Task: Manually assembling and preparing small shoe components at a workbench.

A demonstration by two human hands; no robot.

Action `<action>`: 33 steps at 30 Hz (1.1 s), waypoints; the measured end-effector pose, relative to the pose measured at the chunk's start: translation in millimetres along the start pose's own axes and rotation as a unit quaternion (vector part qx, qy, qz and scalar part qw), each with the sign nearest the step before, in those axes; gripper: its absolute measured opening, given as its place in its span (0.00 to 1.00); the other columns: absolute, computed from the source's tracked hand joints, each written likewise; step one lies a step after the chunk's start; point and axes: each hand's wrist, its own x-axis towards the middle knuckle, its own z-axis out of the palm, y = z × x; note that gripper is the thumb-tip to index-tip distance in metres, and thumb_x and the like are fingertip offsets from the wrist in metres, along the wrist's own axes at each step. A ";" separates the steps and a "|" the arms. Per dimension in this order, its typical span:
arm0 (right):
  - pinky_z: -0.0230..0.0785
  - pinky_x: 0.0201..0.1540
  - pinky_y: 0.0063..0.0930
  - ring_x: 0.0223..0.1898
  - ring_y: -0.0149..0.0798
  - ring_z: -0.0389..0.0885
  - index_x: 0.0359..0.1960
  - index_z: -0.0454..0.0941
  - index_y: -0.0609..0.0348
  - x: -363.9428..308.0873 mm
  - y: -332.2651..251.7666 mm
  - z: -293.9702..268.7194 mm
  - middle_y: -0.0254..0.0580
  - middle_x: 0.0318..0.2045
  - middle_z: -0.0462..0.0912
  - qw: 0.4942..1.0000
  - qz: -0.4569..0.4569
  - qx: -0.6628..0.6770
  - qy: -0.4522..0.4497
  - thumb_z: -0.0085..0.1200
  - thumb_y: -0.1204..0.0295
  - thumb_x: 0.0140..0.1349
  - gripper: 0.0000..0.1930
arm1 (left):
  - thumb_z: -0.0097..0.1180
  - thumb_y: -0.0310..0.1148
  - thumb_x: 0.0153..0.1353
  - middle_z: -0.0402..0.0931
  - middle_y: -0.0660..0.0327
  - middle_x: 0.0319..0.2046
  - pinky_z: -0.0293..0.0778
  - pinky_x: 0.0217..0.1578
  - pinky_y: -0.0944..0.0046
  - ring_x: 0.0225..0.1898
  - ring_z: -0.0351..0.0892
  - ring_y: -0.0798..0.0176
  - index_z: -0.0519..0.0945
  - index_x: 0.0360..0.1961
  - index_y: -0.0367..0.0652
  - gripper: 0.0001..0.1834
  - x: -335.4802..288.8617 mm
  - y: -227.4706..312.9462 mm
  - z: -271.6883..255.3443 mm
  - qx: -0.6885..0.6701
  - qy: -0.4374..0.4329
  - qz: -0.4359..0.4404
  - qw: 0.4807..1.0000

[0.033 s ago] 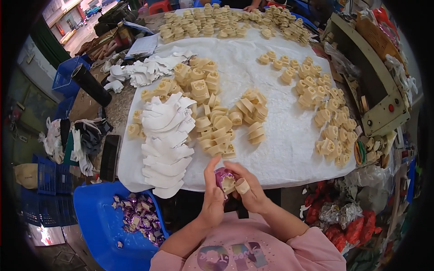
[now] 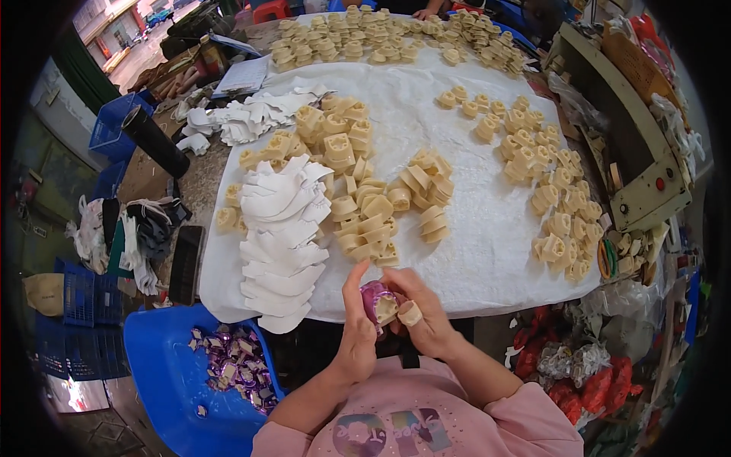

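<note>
At the table's front edge, my left hand [image 2: 356,335] and my right hand [image 2: 428,316] hold a shiny purple piece [image 2: 373,292] with a cream-coloured, hollow inside. The left fingers point up along its left side, and the right fingers close over its right side. A beige band [image 2: 410,313] sits by the right thumb; it looks like a wrap around a digit. Just beyond my hands lies a pile of cream moulded pieces [image 2: 369,228]. To the left of that, curved white sheets [image 2: 282,251] overlap in a long stack.
A blue tub [image 2: 164,381] at lower left holds several purple pieces [image 2: 236,365]. More cream pieces stand along the table's right side [image 2: 560,198] and far end [image 2: 343,34]. A black tube [image 2: 154,142] leans at left. Red bags [image 2: 601,388] lie at lower right.
</note>
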 end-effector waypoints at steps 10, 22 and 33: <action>0.66 0.32 0.29 0.28 0.41 0.74 0.39 0.74 0.64 8.3 -19.6 -20.9 0.44 0.29 0.76 0.971 -0.058 -0.231 -0.034 0.54 0.70 0.57 0.12 | 0.59 0.38 0.57 0.72 0.43 0.42 0.72 0.42 0.56 0.38 0.76 0.47 0.50 0.61 0.25 0.41 2.5 14.5 -3.2 0.352 -0.052 0.025 0.934; 0.64 0.31 0.19 0.30 0.25 0.72 0.33 0.74 0.62 24.0 5.5 -41.7 0.34 0.28 0.76 0.971 0.144 0.137 -0.133 0.51 0.65 0.64 0.11 | 0.58 0.18 0.43 0.70 0.59 0.30 0.68 0.28 0.70 0.28 0.71 0.67 0.74 0.44 0.35 0.21 8.7 31.3 -8.8 0.469 -0.042 0.164 0.867; 0.67 0.28 0.22 0.24 0.28 0.73 0.33 0.76 0.61 11.5 5.8 -25.4 0.33 0.24 0.77 0.998 0.062 0.003 -0.013 0.51 0.68 0.62 0.08 | 0.68 0.23 0.37 0.70 0.60 0.25 0.68 0.25 0.72 0.24 0.71 0.70 0.70 0.37 0.38 0.24 7.9 15.3 -0.3 0.450 0.019 0.153 0.879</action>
